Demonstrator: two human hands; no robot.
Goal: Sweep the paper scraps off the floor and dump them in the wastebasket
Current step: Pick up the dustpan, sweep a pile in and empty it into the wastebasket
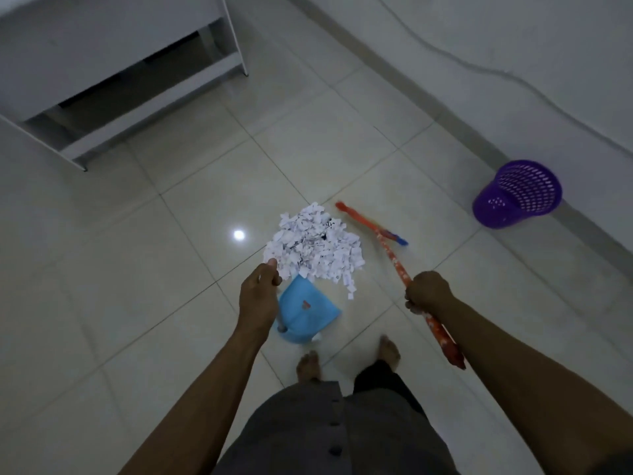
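grey buttoned shirt (329,437) at bottom edge, bare feet (308,366) on the tiled floor (137,269) just beyond. left hand (258,293) curled on the left side of the blue dustpan (305,308), exact hold hidden. paper scraps (311,248) heaped on the pan's far end, spilling past its edge; can't tell if the pan is off the floor. right hand (428,291) fisted round the orange broom handle (397,265), broom head blurred. purple wastebasket (517,193) by the right wall, well apart from the scraps
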